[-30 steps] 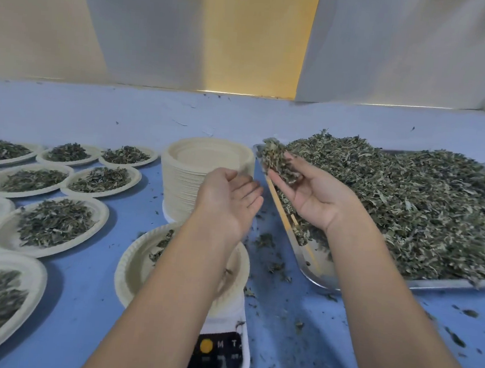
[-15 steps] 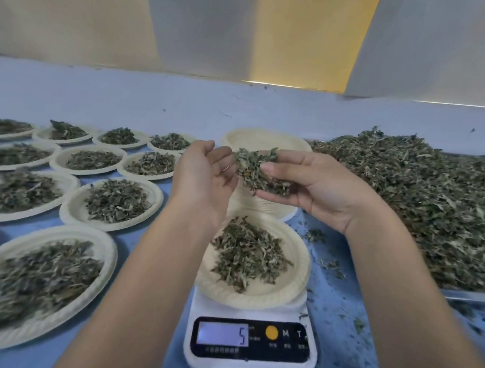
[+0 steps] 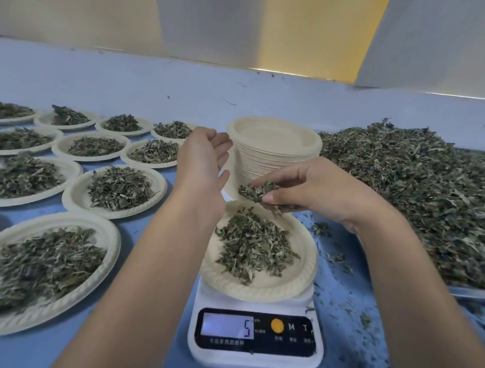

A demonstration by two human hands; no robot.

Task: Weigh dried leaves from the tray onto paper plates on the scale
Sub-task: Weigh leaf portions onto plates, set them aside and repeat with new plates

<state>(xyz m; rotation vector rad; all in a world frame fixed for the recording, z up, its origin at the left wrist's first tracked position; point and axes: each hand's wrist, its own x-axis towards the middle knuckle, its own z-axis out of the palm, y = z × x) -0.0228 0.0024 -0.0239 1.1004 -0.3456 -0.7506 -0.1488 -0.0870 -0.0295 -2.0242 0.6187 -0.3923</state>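
Dried green leaves [image 3: 259, 192] sit pinched in a small clump by the right hand [image 3: 320, 190], its fingers curled round them, directly above the round cream paper plate [image 3: 258, 291] on the white digital scale [image 3: 252, 359]. The left hand [image 3: 202, 159] hangs just beside it, fingers loose, holding nothing. The metal tray [image 3: 478, 293] heaped with leaves lies off the right hand's outer side

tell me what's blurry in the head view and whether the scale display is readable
Head view: the near-left plate and the leaf pile on the tray smear at the frame edges; the scale display is sharp and reads 5; the right hand and its pinch of leaves are crisp.
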